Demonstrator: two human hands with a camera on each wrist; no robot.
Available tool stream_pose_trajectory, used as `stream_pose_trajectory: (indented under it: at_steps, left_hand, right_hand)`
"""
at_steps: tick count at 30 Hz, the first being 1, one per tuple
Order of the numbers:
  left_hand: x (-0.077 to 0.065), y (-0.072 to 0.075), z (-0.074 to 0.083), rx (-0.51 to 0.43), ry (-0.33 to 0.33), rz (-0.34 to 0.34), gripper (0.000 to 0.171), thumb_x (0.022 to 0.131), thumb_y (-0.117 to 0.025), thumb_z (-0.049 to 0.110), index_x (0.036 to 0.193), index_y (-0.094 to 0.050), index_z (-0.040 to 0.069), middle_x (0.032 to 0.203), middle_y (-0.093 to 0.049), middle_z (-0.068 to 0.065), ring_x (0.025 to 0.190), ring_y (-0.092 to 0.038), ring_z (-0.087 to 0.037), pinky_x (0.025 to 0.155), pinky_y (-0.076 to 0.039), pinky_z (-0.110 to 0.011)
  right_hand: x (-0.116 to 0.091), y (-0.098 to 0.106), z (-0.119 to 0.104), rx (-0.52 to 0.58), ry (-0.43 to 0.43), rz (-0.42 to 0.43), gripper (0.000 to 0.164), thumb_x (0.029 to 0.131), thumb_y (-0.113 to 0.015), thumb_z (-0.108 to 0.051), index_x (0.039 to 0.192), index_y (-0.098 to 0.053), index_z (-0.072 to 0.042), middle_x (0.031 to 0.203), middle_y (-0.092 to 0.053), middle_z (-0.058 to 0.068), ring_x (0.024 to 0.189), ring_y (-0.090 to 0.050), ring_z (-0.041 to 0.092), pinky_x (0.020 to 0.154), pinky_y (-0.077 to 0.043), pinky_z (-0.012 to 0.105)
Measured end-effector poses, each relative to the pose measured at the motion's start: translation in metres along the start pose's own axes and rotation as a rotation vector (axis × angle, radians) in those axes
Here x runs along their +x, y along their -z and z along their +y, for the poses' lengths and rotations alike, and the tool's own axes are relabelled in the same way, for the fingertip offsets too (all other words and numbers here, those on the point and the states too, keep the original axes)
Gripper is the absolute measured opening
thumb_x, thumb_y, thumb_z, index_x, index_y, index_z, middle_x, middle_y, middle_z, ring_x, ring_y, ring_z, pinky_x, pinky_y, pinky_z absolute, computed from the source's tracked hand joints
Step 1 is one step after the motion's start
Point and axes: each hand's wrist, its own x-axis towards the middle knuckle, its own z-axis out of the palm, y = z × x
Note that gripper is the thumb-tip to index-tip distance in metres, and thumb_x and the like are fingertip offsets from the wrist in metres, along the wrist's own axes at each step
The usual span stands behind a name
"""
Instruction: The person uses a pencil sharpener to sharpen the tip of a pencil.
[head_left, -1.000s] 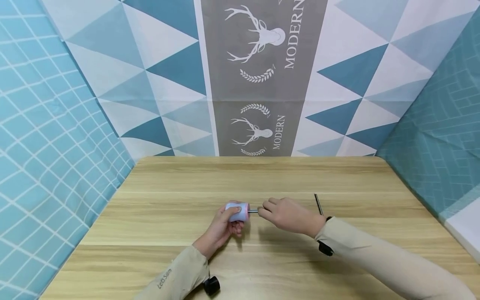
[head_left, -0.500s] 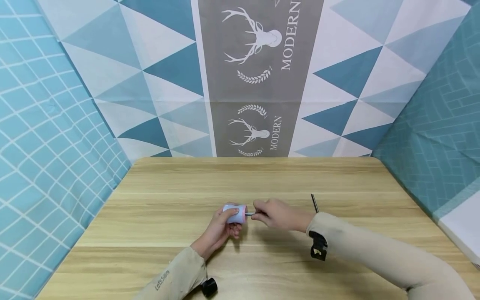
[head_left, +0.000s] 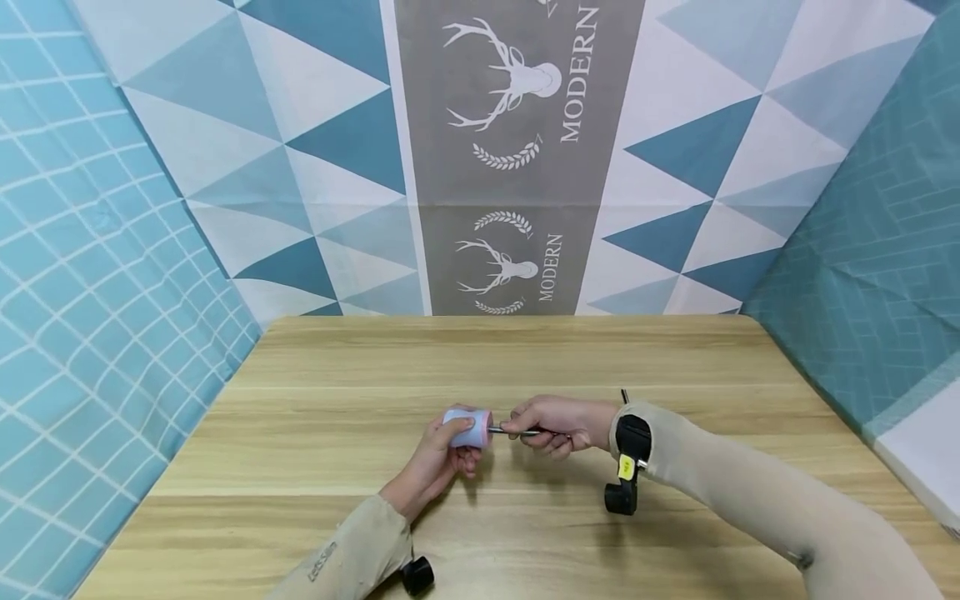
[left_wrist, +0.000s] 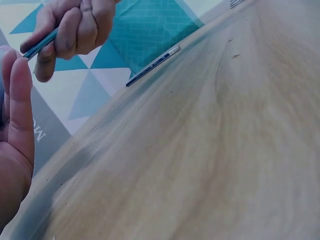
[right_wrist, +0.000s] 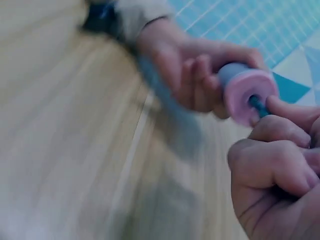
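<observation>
A small blue cylinder with a pink end, which looks like a pencil sharpener [head_left: 467, 427], is held sideways in my left hand [head_left: 433, 460], thumb across its side. In the right wrist view a dark pencil [right_wrist: 259, 106] enters the round hole in the sharpener's pink face [right_wrist: 239, 95]. My right hand [head_left: 561, 422] pinches that pencil between thumb and fingers just right of the hole, the other fingers curled under. The pencil's tip is hidden inside the sharpener. Both hands are above the wooden table [head_left: 360, 358].
A second pencil [left_wrist: 152, 66] lies on the table beyond the right hand; in the head view the right wrist mostly covers it. A white box-like object [head_left: 922, 450] stands at the right edge. Patterned cloth [head_left: 337, 167] hangs behind the table.
My right hand has rolled over at the wrist, from back of hand upward to thumb on top, still at the pencil. The left hand and sharpener stay nearly in place.
</observation>
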Motion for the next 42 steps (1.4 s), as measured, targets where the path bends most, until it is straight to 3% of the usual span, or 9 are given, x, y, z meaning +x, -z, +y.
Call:
stream_pose_trajectory:
  at_steps: [4,11,17,21,24,26,31,38,42]
  left_hand:
    - [-0.001,0.001,0.001,0.011,-0.022,0.015,0.020,0.095,-0.053,0.014,0.112,-0.059,0.007,0.060,-0.065,-0.001,0.044,-0.058,-0.006,0.042,-0.052,-0.022]
    - [0.004,-0.001,0.000,0.002,-0.005,0.021,0.020,0.094,-0.052,0.018,0.108,-0.057,0.006,0.059,-0.063,0.000,0.043,-0.056,-0.005,0.042,-0.050,-0.021]
    - [0.005,-0.001,0.001,-0.014,-0.002,0.008,0.021,0.093,-0.050,0.018,0.108,-0.054,0.004,0.058,-0.063,0.001,0.042,-0.055,-0.004,0.041,-0.049,-0.020]
    - [0.003,0.000,0.002,-0.022,0.002,-0.003,0.021,0.093,-0.050,0.017,0.110,-0.054,0.005,0.059,-0.063,0.001,0.042,-0.055,-0.004,0.042,-0.050,-0.019]
    - [0.003,0.000,0.002,-0.026,0.006,0.005,0.018,0.094,-0.049,0.017,0.107,-0.054,0.006,0.059,-0.063,0.001,0.042,-0.056,-0.004,0.042,-0.050,-0.019]
    - [0.003,0.001,0.002,-0.020,0.012,0.012,0.015,0.095,-0.050,0.017,0.104,-0.055,0.006,0.058,-0.063,0.001,0.042,-0.055,-0.004,0.041,-0.050,-0.019]
    - [0.004,0.000,0.002,0.020,0.030,0.012,0.020,0.094,-0.052,0.018,0.107,-0.055,0.003,0.056,-0.063,0.001,0.041,-0.056,-0.004,0.040,-0.049,-0.019]
    - [0.003,-0.001,0.002,0.009,-0.004,-0.013,0.019,0.093,-0.053,0.016,0.108,-0.057,0.007,0.061,-0.064,0.000,0.043,-0.057,-0.004,0.040,-0.050,-0.019]
    - [0.001,0.001,0.001,0.026,-0.010,-0.052,0.016,0.093,-0.052,0.015,0.106,-0.057,0.009,0.064,-0.064,-0.001,0.047,-0.059,-0.005,0.041,-0.051,-0.019]
  right_hand:
    - [-0.004,-0.003,0.001,-0.297,0.221,0.127,0.023,0.098,-0.061,-0.024,0.084,-0.052,-0.009,0.053,-0.037,-0.004,0.043,-0.024,0.009,0.039,-0.021,0.023]
    - [-0.014,0.002,0.007,-1.108,0.735,0.332,0.004,0.097,-0.063,-0.012,0.098,-0.063,-0.008,0.076,-0.066,-0.004,0.061,-0.052,0.003,0.054,-0.048,0.020]
    - [-0.014,-0.002,0.013,-1.918,1.085,0.508,0.024,0.107,-0.032,-0.007,0.096,-0.054,-0.008,0.075,-0.057,-0.003,0.056,-0.049,0.007,0.045,-0.042,0.017]
    - [-0.006,-0.002,0.018,-2.143,1.217,0.641,0.043,0.109,-0.015,-0.011,0.091,-0.054,-0.010,0.067,-0.051,-0.004,0.049,-0.040,0.007,0.041,-0.036,0.017]
    - [-0.001,-0.004,0.020,-2.061,1.219,0.624,0.040,0.110,-0.021,-0.014,0.088,-0.053,-0.010,0.064,-0.050,-0.005,0.048,-0.040,0.005,0.041,-0.034,0.015]
    - [0.000,-0.007,0.021,-1.899,1.134,0.562,0.029,0.109,-0.033,-0.017,0.087,-0.051,-0.010,0.061,-0.048,-0.007,0.046,-0.038,0.003,0.039,-0.031,0.013]
    - [-0.005,-0.020,0.018,-1.185,0.727,0.417,0.019,0.099,-0.061,-0.015,0.083,-0.051,-0.011,0.060,-0.046,-0.011,0.048,-0.035,-0.002,0.041,-0.029,0.012]
    - [-0.007,-0.010,0.003,-0.050,0.127,0.088,0.020,0.101,-0.053,-0.016,0.084,-0.049,-0.006,0.050,-0.025,-0.006,0.041,-0.017,0.005,0.036,-0.014,0.019]
    - [-0.006,-0.009,0.006,0.151,-0.005,-0.009,0.015,0.104,-0.047,-0.017,0.092,-0.049,-0.008,0.053,-0.023,-0.007,0.041,-0.016,0.003,0.036,-0.013,0.017]
